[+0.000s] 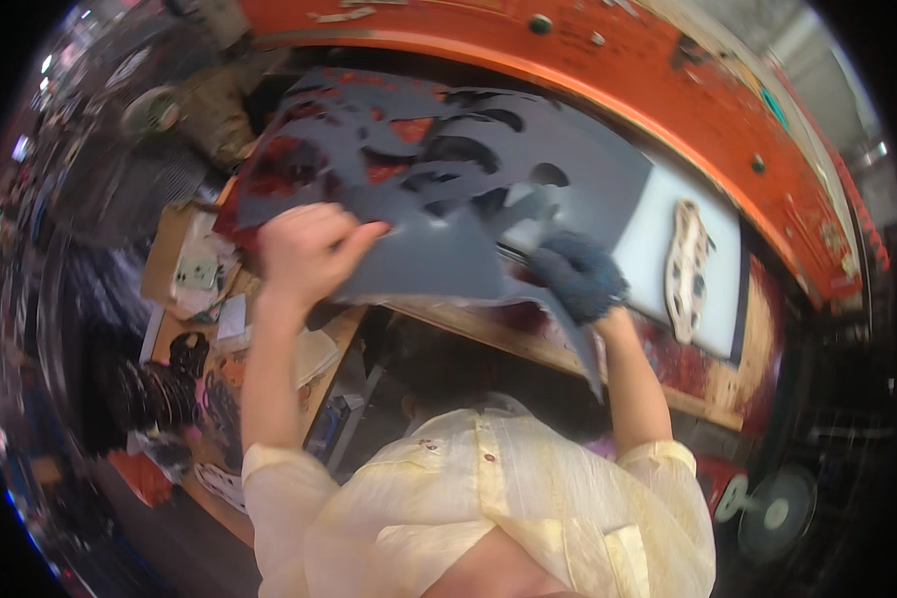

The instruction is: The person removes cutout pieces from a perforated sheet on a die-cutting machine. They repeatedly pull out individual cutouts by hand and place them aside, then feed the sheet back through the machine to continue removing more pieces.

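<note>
A large dark grey sheet (424,264), thin and pliable, lies across the work surface with many curved openings cut through it. My bare left hand (314,249) is closed on the near left part of this sheet, thumb pointing right. On the other side my right hand (578,274), in a dark knitted glove, has its fingers curled on the sheet's near right part. A narrow grey flap (576,344) hangs down below the glove over the table edge. Further right, a long pale cutting die (686,274), shaped like a shoe sole, rests on a white board (648,244).
An orange machine beam (608,85) spans the far side behind the sheet. The wooden table edge (513,341) runs in front of me. At left are an open cardboard box (164,254) and cluttered small parts. A round fan (779,508) stands at the lower right.
</note>
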Available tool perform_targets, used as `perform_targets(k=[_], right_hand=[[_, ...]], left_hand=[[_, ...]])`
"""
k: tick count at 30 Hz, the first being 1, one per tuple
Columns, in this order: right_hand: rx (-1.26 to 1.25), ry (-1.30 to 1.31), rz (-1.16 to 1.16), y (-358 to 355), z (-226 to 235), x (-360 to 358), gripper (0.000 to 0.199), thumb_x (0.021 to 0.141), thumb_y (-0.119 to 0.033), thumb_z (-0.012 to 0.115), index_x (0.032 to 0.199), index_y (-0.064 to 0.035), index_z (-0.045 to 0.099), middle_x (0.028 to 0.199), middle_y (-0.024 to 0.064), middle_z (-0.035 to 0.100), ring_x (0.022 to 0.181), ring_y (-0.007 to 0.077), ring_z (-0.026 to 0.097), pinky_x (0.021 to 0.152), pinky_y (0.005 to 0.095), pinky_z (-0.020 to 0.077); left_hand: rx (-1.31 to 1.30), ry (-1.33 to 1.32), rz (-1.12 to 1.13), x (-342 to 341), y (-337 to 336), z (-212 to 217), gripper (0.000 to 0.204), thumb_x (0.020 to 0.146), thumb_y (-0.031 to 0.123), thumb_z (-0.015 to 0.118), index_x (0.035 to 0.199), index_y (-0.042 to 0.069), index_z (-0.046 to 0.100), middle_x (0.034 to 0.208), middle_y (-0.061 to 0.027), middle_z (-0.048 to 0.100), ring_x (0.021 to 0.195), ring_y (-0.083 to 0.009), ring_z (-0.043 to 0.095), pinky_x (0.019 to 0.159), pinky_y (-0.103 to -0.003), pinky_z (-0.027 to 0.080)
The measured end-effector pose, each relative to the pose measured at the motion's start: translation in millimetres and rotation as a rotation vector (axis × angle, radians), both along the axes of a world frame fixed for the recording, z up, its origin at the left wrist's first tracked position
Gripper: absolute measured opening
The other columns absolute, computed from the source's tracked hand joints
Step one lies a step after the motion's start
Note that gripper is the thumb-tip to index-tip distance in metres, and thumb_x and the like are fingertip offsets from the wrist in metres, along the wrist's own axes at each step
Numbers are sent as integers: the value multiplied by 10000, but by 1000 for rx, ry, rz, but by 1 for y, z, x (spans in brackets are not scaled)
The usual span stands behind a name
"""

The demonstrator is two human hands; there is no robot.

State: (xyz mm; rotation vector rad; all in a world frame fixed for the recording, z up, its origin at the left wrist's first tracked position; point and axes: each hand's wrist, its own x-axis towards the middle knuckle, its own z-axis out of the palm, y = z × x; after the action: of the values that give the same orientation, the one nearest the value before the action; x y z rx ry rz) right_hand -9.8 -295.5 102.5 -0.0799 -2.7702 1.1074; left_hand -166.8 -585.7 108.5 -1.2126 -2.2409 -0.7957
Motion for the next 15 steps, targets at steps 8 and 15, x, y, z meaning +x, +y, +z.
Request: perform_targets(k=[8,15], right_hand=[[407,-255,234,-52,-114,31,379,861,-468,478,993,-171,672,882,142,666,817,333,635,753,425,483],[154,233,-897,68,-151,121,324,856,-260,600,1082,-30,580,940,134,621,869,268,612,785,334,489]], left_hand=[[-365,-204,110,28,-34,-98,200,744,296,715,650,138,636,598,15,552,662,-191,525,720,-370,357],[142,-253,34,47,12,-122,169,760,142,693,914,78,665,912,-61,641,884,-237,599,805,-352,417]])
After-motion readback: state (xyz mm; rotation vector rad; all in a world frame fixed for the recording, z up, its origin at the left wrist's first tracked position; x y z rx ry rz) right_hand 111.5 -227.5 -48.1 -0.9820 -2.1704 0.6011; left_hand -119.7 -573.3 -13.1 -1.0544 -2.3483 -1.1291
